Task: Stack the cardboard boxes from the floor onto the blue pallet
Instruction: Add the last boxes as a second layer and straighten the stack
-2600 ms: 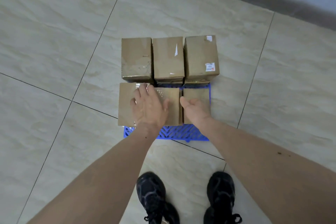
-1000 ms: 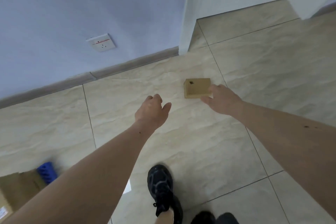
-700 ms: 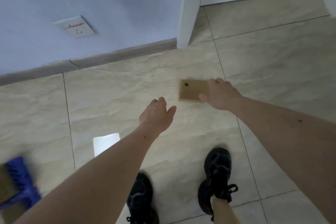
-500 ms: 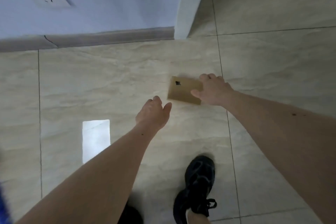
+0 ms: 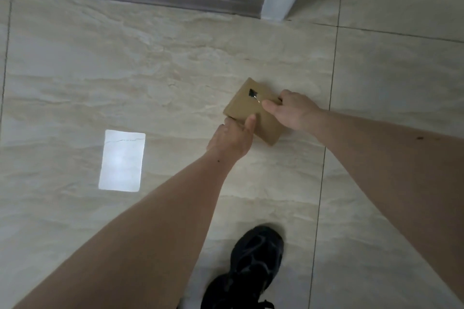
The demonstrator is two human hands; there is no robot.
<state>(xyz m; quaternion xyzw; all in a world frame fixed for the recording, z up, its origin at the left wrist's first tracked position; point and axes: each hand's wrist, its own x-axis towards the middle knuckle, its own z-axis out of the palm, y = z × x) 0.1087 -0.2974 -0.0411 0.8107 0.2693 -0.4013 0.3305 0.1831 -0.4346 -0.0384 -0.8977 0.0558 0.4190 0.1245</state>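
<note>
Both hands now closed on the small cardboard box (image 5: 253, 110)

Head view: your left hand (image 5: 232, 138) has joined your right hand (image 5: 292, 110); each grip holds the box, lying on the floor (image 5: 150, 78) near the wall. Lift next; the pallet is out of view.

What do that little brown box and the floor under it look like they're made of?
The box looks like plain matte brown cardboard, with a small dark mark on top. The floor seems to be glossy beige tile, probably ceramic with a marble pattern: it mirrors a bright light patch and shows thin grout lines.
</note>
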